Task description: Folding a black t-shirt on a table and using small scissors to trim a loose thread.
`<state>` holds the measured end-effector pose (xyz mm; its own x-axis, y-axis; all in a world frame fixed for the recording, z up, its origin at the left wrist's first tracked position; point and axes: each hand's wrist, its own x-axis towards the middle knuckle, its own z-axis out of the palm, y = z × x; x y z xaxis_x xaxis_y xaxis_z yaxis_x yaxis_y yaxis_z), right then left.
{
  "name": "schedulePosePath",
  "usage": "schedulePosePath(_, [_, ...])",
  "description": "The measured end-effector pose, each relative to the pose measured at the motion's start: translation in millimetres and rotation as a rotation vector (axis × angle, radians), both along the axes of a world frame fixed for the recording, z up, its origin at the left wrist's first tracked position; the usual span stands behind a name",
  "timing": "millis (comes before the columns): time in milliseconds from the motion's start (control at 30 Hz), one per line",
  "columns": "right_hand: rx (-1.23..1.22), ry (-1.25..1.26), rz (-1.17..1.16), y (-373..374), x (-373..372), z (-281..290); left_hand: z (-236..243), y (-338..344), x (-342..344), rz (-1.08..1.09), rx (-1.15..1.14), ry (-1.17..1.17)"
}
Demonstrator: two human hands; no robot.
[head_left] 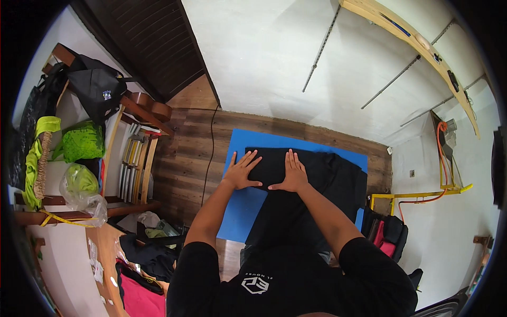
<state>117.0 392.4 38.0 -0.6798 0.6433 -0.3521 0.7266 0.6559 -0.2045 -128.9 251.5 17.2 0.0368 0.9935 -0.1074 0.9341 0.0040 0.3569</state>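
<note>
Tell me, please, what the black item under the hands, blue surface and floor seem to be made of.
Black item: probably fabric, matte, as it drapes in folds. Blue surface: perhaps foam or coated board, matte, being even and straight-edged. Floor: wood or laminate, low sheen, given its grained planks.

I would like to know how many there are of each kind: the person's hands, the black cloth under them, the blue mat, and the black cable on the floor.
Left hand and right hand: 2
Black cloth: 1, as far as its folds show
Blue mat: 1
Cable: 1
Total: 5
</note>
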Motion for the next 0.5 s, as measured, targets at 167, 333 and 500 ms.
schedulePosePath(167, [-0.033,-0.122,0.013,-1,-8,8,6,3,-15,0.061,-0.047,0.042])
schedulePosePath(333, [-0.034,-0.147,0.015,0,-14,16,16,5,-16,0.074,-0.051,0.071])
schedulePosePath(500, [-0.032,-0.181,0.026,0,-19,20,11,8,-24,0.106,-0.144,0.164])
